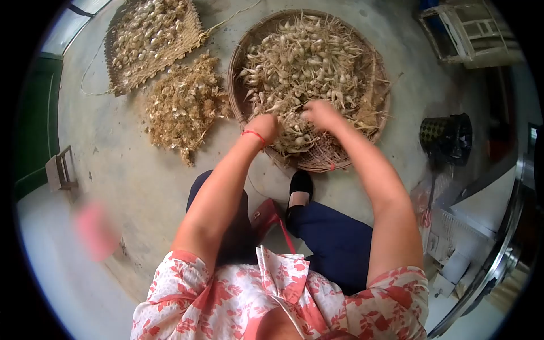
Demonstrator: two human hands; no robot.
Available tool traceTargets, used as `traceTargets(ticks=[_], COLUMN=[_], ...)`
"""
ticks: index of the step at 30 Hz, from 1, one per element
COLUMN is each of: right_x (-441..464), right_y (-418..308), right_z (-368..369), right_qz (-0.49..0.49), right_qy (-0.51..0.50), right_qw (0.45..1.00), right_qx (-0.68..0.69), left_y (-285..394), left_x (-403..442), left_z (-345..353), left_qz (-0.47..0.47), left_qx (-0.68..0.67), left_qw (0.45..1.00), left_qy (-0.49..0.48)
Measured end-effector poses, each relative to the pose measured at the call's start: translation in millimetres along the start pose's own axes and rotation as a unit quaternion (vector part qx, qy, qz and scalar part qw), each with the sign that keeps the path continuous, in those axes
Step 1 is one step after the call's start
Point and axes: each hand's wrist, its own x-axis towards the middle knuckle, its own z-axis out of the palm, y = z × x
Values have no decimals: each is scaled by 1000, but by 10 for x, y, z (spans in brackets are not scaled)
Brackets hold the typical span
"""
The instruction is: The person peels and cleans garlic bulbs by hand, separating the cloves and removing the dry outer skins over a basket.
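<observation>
Bulbs, small and pale with dry stalks and straggling roots (306,56), are heaped inside a round, shallow, brown woven basket (317,158) set on the grey floor. Both hands are placed over its near part: the left hand (264,127), marked by a thin red wristband (254,135), at the near-left rim, and the right hand (322,115) over the heap. The fingers of both are bent inward and narrowed; whether a bulb is gripped by either cannot be told. For good handling, bulbs are best held lightly, by the firm body, with both hands kept low inside the rim so that loose bits are caught. To the left, tan husks and roots (187,107) are piled beside a woven mat (191,35), on which cleaner-looking bulbs (144,34) are spread.
</observation>
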Motion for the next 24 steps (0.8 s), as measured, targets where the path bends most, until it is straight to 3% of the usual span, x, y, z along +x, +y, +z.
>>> traceTargets(ticks=[2,4,6,10,12,13,14,16,18,19,20,21,22,24], right_x=[11,135,77,37,-80,-106,-150,-302,-214,-210,-260,-234,-189,-91], right_y=[198,654,717,659,373,214,18,-369,-316,-323,-316,-225,-101,196], right_z=[-374,-203,-196,-483,-697,-658,-585,-513,-458,-454,-598,-621,-633,-624], right_qz=[136,140,202,153,68,33,0,-74,-113,-152,-68,-91,-113,38], right_qy=[119,291,167,226,137,112,88,37,18,-4,-99,-82,-65,-53], right_qw=[983,942,965,956,954,963,971,988,988,985,980,989,991,995], right_qx=[34,-86,-12,110,259,241,223,133,106,78,160,86,11,71], left_y=[165,229,226,239,447,507,547,596,550,516,505,439,401,258], left_x=[-198,-210,-194,-92,-129,-106,-107,-102,-101,-133,-134,-51,-46,-78], left_z=[-72,-116,-150,-183,-345,-337,-327,-318,-332,-390,-433,-300,-296,-311], left_qz=[16,24,27,43,-23,-32,-31,-37,-63,-59,-53,15,14,61], left_qx=[11,-19,-50,-175,-491,-548,-549,-655,-616,-548,-477,-395,-396,-200], left_qw=[999,996,989,976,871,836,835,754,785,833,873,918,917,976], left_qy=[45,89,135,119,22,12,10,-39,-13,-52,-88,-42,-42,-69])
